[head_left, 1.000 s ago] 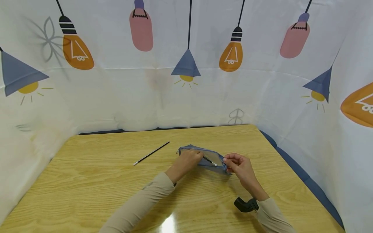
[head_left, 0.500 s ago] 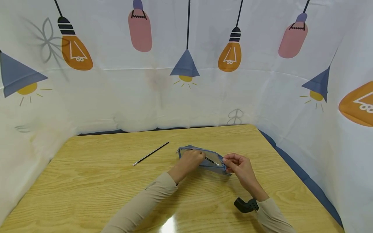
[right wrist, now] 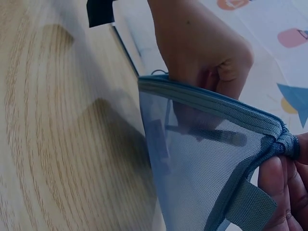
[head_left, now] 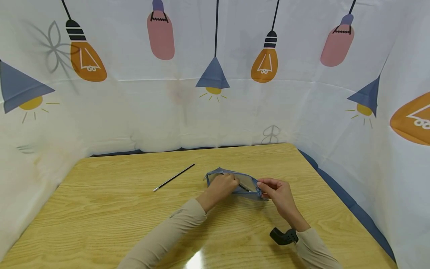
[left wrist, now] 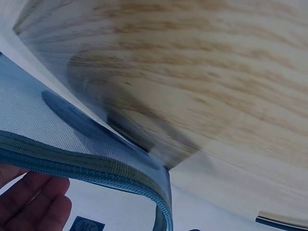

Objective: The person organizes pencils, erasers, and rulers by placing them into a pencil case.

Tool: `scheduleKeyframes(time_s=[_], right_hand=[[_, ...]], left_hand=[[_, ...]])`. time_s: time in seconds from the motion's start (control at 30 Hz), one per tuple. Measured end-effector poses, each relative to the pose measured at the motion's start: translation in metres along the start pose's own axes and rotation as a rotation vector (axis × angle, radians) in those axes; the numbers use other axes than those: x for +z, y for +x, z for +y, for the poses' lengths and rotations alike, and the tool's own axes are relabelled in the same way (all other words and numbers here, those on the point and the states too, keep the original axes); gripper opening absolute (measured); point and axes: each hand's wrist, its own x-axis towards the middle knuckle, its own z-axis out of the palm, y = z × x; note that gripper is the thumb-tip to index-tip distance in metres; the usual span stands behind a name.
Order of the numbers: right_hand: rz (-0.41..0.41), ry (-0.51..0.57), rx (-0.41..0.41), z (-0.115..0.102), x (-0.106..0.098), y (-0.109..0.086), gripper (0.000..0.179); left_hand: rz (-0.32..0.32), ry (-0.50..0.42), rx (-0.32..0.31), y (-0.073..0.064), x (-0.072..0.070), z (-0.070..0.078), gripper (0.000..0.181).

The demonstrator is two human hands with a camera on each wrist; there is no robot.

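Note:
A blue mesh zip pouch (head_left: pixel 246 183) stands with its mouth unzipped. My left hand (head_left: pixel 222 186) reaches into that mouth, fingers curled around the upper part of a black pencil (head_left: pixel 244 188) whose lower end points right inside the pouch. Through the mesh in the right wrist view, the pencil (right wrist: pixel 216 135) shows as a dark stick below the left hand (right wrist: pixel 202 53). My right hand (head_left: pixel 278 194) pinches the pouch's right end, by the zipper end and a fabric tab (right wrist: pixel 252 204). Curled fingers (left wrist: pixel 38 202) appear behind the zipper edge in the left wrist view.
Another black pencil (head_left: pixel 174 178) with a white end lies on the wooden table (head_left: pixel 100 209), left of the pouch. White curtains (head_left: pixel 141 112) printed with lamps and bulbs hang behind and beside the table. A black wrist device (head_left: pixel 283 237) juts from the right wrist.
My left hand has shifted slightly right within the pouch mouth, and the pencil in it now sits lower, with its pale end less visible. The right hand keeps its grip at the pouch's end.

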Motion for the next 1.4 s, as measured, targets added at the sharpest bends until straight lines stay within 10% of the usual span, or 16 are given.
scheduleKeyframes(time_s=[0.47,1.4], right_hand=[[0.002,0.003,0.006,-0.0006,0.0028,0.0003,0.029],[0.101,-0.042,-0.010,0.0033,0.0075,0.0043,0.025]], left_hand=[[-0.141,-0.114,-0.062,0.0040,0.0032,-0.0024,0.014],[-0.150,-0.184,-0.099,-0.0002,-0.0007,-0.0036,0.015]])
